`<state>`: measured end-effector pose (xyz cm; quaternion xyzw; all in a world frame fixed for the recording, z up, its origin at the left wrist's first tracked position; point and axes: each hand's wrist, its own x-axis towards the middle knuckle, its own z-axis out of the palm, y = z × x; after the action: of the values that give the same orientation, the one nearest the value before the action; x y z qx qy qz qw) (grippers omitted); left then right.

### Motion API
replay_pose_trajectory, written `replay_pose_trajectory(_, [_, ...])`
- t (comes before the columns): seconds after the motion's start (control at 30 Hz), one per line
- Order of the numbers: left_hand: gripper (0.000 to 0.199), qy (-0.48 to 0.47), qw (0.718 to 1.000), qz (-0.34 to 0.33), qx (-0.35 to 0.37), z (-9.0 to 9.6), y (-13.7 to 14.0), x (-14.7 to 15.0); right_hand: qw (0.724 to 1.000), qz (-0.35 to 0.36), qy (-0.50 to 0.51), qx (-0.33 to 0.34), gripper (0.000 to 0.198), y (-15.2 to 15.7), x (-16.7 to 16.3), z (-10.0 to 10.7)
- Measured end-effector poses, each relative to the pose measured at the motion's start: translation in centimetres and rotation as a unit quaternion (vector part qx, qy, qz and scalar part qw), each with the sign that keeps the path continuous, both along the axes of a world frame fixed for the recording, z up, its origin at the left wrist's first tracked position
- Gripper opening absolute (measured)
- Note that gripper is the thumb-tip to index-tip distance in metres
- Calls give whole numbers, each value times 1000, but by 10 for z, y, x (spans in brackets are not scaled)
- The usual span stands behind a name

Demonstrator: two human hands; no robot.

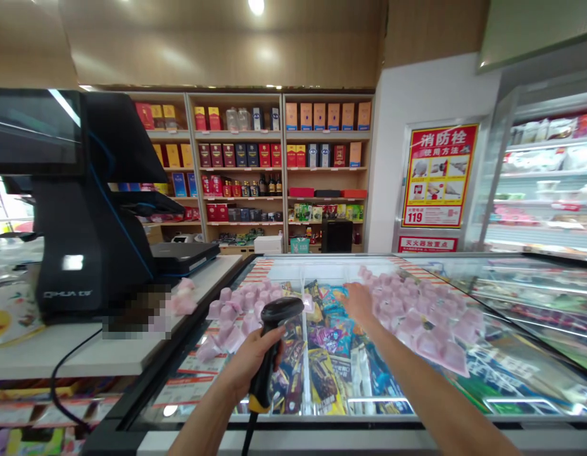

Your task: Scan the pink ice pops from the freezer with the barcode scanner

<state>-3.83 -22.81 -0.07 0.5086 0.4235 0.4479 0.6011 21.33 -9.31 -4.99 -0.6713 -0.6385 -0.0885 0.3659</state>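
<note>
My left hand is wrapped around the handle of a barcode scanner, black with a yellow base and a cable running down. The scanner head is up, above a glass-topped freezer. My right hand reaches over the glass, at the left edge of a large group of pink plastic cup-shaped pieces. Its fingers are mostly hidden, so I cannot tell whether it grips them. A smaller group of similar pink pieces lies on the glass behind and left of the scanner. Colourful ice-cream packets show through the glass.
On the left a black checkout terminal stands on a white counter, with a black cable hanging off its edge. More pink pieces lie there. Shelves of boxes line the back wall. A lit refrigerated case stands at right.
</note>
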Motion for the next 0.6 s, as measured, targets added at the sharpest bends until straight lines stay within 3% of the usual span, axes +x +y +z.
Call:
replay_pose_trajectory(0.07, [27,-7,1000,6,-7,3,-4,6,997,-67,-6,-25,19,-9,31,3])
replay_pose_trajectory(0.13, [26,-19,1000,14,-18,6,-8,11,994,-67,-24,-85,16,-13,49,6])
replay_pose_trajectory(0.2, [25,-25,999,16,-25,10,-13,15,995,-10,-4,-98,20,-14,52,12])
replay_pose_trajectory(0.3, [25,-21,999,20,-20,14,-19,18,976,113,175,-59,29,-9,41,22])
replay_pose_trajectory(0.43, [23,-23,1000,-12,-8,21,-26,20,862,219,454,-60,36,-6,22,26])
replay_pose_trajectory(0.53, [24,-19,999,-41,-7,24,-29,21,783,259,561,-65,37,-6,14,25])
replay_pose_trajectory(0.6, [25,-7,998,-55,-13,24,-30,23,751,273,598,-64,37,-7,12,25])
